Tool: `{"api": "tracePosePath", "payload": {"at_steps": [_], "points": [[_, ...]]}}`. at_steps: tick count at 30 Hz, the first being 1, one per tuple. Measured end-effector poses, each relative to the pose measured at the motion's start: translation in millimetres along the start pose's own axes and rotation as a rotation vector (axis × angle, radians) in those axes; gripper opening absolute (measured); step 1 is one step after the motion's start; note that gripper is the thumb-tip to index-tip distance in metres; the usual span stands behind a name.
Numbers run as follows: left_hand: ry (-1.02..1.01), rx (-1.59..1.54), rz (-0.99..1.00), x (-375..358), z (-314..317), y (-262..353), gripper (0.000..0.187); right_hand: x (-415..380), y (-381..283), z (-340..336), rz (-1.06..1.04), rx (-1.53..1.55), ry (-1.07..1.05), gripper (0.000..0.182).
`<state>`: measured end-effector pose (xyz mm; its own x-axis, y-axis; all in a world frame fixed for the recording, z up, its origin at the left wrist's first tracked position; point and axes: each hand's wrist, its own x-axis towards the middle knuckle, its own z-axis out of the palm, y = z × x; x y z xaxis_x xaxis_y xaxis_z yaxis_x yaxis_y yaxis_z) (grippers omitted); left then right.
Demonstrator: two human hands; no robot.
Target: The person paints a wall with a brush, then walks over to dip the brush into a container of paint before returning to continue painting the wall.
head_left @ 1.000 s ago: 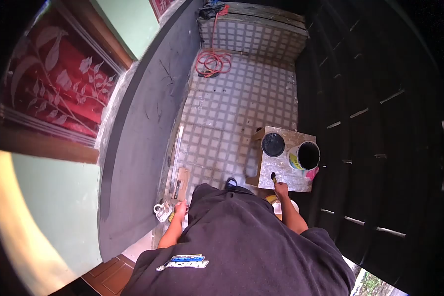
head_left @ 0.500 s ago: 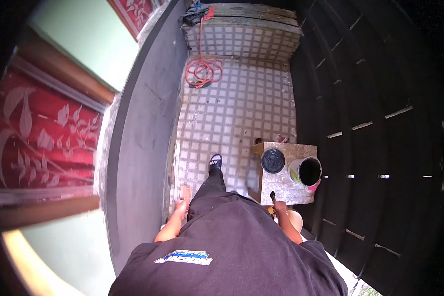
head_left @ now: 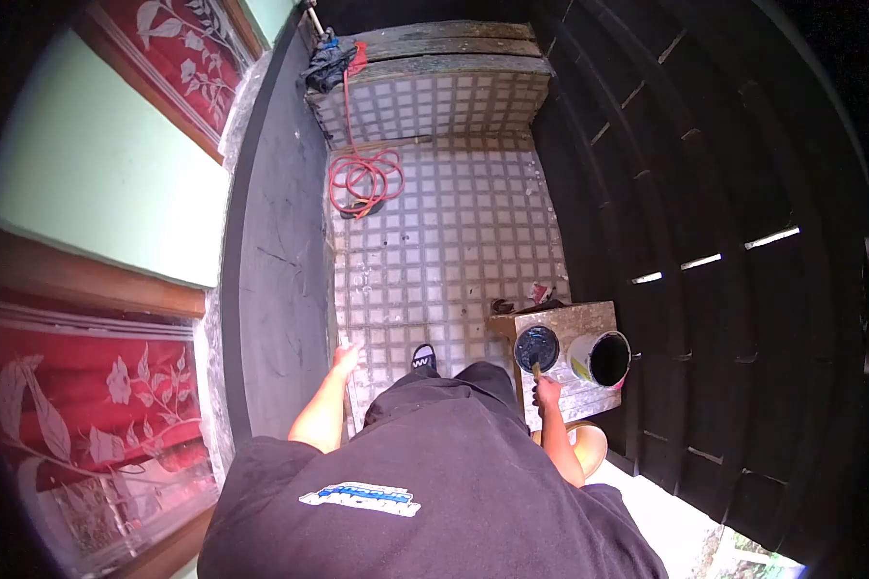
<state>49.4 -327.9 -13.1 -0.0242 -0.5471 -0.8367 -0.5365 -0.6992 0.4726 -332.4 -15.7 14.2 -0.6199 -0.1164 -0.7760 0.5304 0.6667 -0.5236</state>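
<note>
My right hand is closed round the handle of a paintbrush. The brush end reaches into a small round tub of dark paint, where the bristles are hard to make out. Both the tub and a larger white bucket with a dark inside stand on a paint-spotted wooden stool. On the other side, my left hand is stretched forward by the base of the grey wall, close to a pale narrow strip. Its fingers are too small and washed out to read.
A dark slatted wall runs along the right, and a grey low wall along the left. Ahead, a coiled red hose lies on the tiled floor, before a plank-topped ledge. A round pale container is beside my right forearm.
My right hand has brought the brush from the near edge of the stool into the small tub. My left hand has reached farther forward along the wall. The view has shifted.
</note>
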Motion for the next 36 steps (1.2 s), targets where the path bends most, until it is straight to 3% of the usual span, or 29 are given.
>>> {"api": "tracePosePath", "payload": {"at_steps": [4,7,13,17,19,21,23,27,29,31,36], "points": [[-0.052,-0.030,0.068,3,4,47,0.026,0,3,5,0.044,0.007,0.042,0.019],[-0.084,0.023,0.084,13,12,49,0.025,17,25,1,0.085,-0.005,0.085,0.021],[-0.134,0.223,-0.144,18,29,50,0.024,23,25,0,0.135,0.071,0.176,0.019],[-0.140,0.304,-0.157,17,40,77,0.027,41,23,-3,0.146,0.059,0.176,0.026],[-0.158,0.309,-0.152,25,46,91,0.029,58,18,-7,0.137,0.035,0.140,0.018],[-0.169,0.328,-0.091,29,56,117,0.029,135,88,0,-0.229,-0.363,0.131,0.033],[-0.150,0.364,-0.099,22,68,151,0.030,77,3,-7,0.111,-0.015,0.173,0.037],[-0.202,0.381,0.035,17,93,202,0.033,112,18,-6,0.110,-0.117,0.161,0.036],[-0.237,0.428,0.094,5,109,226,0.034,110,15,-7,0.283,-0.028,0.229,0.032],[-0.238,0.503,0.093,1,116,234,0.033,108,14,-9,0.351,0.028,0.279,0.028],[-0.252,0.625,0.044,1,124,237,0.030,153,54,-1,0.314,-0.186,0.314,0.030]]}}
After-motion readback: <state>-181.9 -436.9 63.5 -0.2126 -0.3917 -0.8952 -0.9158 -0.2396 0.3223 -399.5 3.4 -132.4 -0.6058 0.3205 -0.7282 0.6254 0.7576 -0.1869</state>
